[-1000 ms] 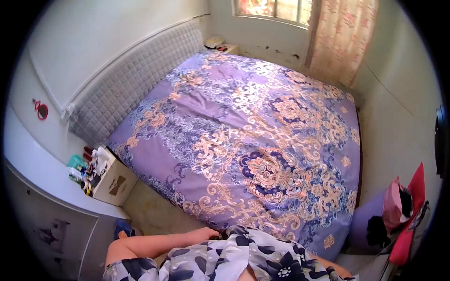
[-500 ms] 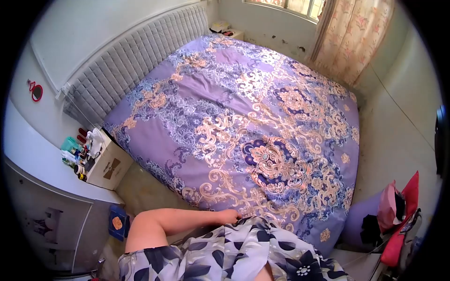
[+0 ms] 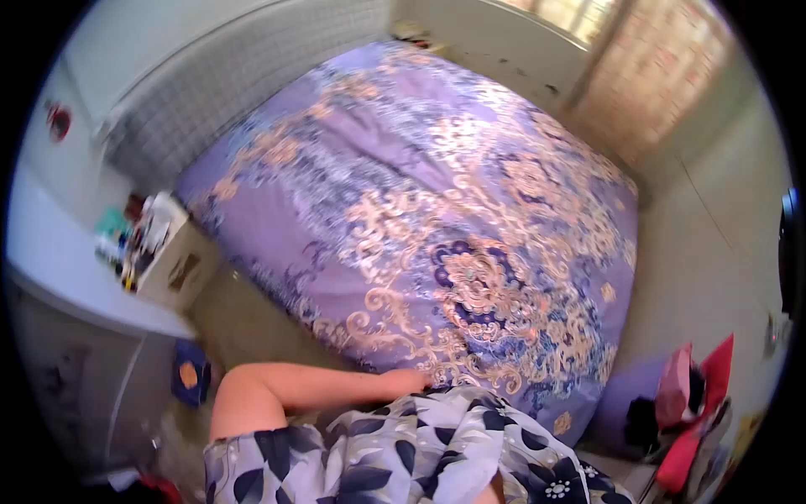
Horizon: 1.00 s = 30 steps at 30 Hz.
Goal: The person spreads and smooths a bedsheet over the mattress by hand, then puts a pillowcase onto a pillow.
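My left hand (image 3: 410, 383) is low in the middle of the head view, at the near edge of the bed. Its fingers look curled in, partly hidden by the patterned shirt (image 3: 378, 445), and I cannot make out what they hold. It lies against or just in front of the purple bed sheet (image 3: 277, 227), which has a large floral print and covers the whole mattress. A few creases run across the sheet's upper middle. Only a sliver of my right arm (image 3: 497, 485) shows below the shirt; the right hand is out of sight.
A padded grey headboard (image 3: 243, 76) stands along the far left side. A cluttered nightstand (image 3: 180, 269) is left of the bed, with a dark blue box-like item (image 3: 191, 374) nearer me. Pink and red bags (image 3: 697, 412) are at the right. A flowered curtain (image 3: 663, 84) hangs at the back.
The view has tilted and shifted slightly and is now blurred. My left hand stays at the bed's near edge, and the sheet looks much the same.
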Each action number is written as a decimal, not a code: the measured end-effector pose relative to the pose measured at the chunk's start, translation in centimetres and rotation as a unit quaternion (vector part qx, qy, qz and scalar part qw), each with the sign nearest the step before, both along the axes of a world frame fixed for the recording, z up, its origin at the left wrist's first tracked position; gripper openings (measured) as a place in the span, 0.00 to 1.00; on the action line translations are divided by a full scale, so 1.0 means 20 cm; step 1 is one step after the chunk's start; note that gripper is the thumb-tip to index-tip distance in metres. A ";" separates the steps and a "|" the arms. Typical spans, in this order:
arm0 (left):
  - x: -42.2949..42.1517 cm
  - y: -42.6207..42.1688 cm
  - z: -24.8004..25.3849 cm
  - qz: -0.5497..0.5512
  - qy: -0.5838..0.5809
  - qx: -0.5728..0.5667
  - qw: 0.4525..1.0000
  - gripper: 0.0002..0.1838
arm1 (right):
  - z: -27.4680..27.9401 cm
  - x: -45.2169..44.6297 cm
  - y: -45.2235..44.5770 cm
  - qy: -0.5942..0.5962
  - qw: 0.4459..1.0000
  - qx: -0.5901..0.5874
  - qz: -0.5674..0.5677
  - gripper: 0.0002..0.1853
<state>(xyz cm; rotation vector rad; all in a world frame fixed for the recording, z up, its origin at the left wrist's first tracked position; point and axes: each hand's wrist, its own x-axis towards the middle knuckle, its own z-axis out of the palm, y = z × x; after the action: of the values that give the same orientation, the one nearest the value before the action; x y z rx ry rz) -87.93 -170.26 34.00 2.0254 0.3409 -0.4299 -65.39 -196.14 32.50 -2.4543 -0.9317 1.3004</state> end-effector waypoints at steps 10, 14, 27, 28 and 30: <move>-0.53 -0.12 0.29 0.147 0.049 0.004 0.988 0.20 | 0.28 -0.06 0.57 0.053 0.949 0.093 0.296 0.08; -0.95 -0.34 0.28 0.155 0.117 -0.053 0.979 0.21 | 0.36 -0.28 0.79 0.119 0.881 0.128 0.439 0.08; -0.80 0.00 0.05 -0.134 0.328 0.208 0.912 0.23 | 0.11 -0.95 0.94 0.182 0.637 0.188 0.725 0.12; -0.67 0.06 0.06 -0.124 0.300 0.264 0.908 0.23 | 0.09 -0.93 0.91 0.171 0.663 0.195 0.703 0.12; -0.41 0.10 0.03 -0.085 0.165 0.240 0.953 0.22 | 0.09 -0.81 0.89 0.190 0.728 0.208 0.625 0.13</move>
<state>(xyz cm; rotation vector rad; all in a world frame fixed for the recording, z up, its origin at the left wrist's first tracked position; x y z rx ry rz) -96.10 -168.29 34.68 2.4680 0.5149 -0.8659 -81.51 -178.41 34.37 -0.9319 -2.5281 1.4753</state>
